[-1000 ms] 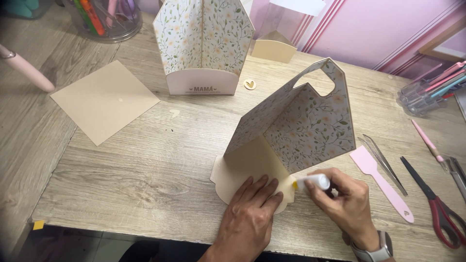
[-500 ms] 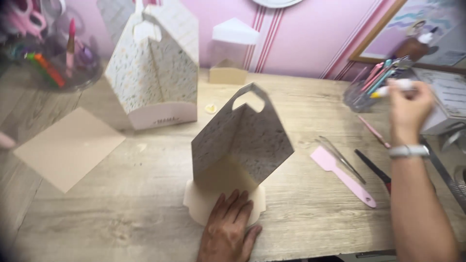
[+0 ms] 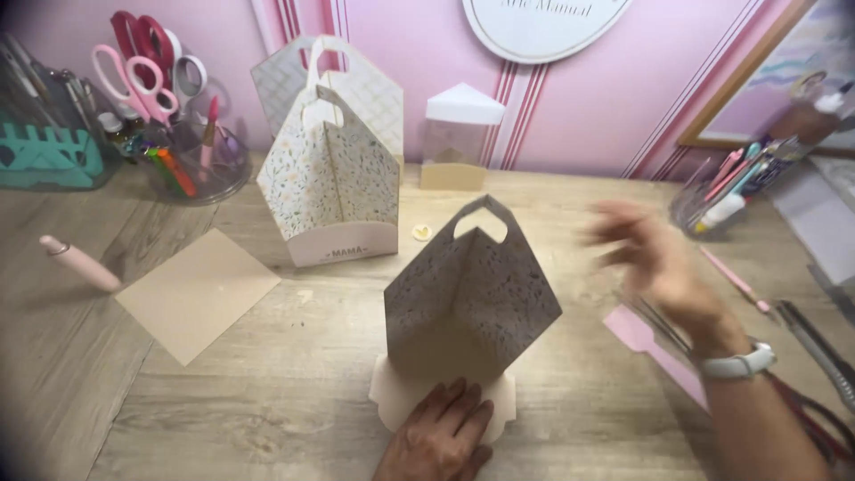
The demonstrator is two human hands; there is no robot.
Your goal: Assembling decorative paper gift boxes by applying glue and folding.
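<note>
At the lower middle of the frame the left hand (image 3: 443,434) lies flat, palm down with fingers spread, pressing on the pale cardboard base (image 3: 393,403) of the half-built paper bag (image 3: 468,303). That bag stands upright at the centre of the frame on the wooden worktop (image 3: 267,401). Its two speckled panels open toward the camera like a book, and its cut-out handle points up toward the top of the frame. Its long axis is therefore vertical, rising directly above the left hand.

The right hand (image 3: 655,258) hangs in the air at the right of the frame, blurred, fingers loosely spread and holding nothing that can be made out. The bag lies to its left and slightly lower, with a clear gap between them. The left hand is plainly the nearer one, touching the base, while the right is apart.

Below the right hand a pink spatula-shaped tool (image 3: 646,343) lies on the worktop. A finished floral bag (image 3: 331,183) stands in the upper left, a loose tan card square (image 3: 198,292) lies left of centre, and a clear pen holder (image 3: 717,200) sits in the upper right.
</note>
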